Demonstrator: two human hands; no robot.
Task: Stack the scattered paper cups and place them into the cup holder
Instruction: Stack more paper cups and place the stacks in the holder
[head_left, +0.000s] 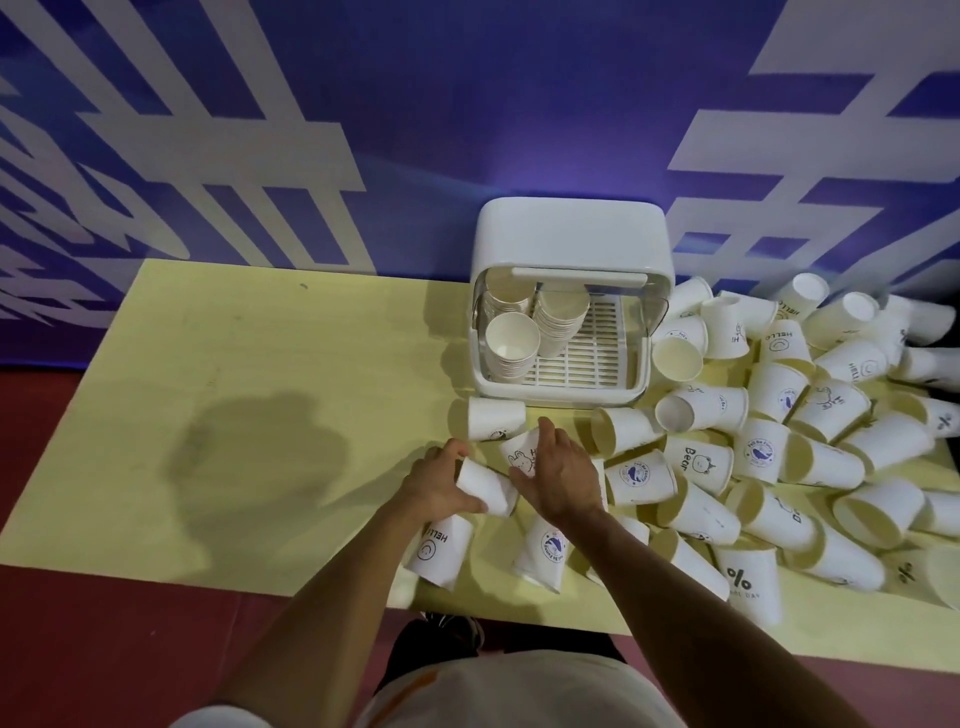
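My left hand (439, 480) grips a plain white paper cup (488, 488) lying on its side on the yellow table. My right hand (558, 475) reaches over a cup with a rabbit drawing (519, 452), its fingers lying across that cup. The white cup holder (571, 244) stands at the back of the table with its clear lid raised. Inside it, on a slatted tray, stand three stacks of nested cups (561, 312). Several loose printed cups (779, 415) lie scattered to the right of my hands.
The yellow table (208, 415) ends close to my body, where two cups (439, 551) lie near the edge. A single cup (493, 418) stands in front of the holder. A blue and white wall rises behind the table. Red floor shows below.
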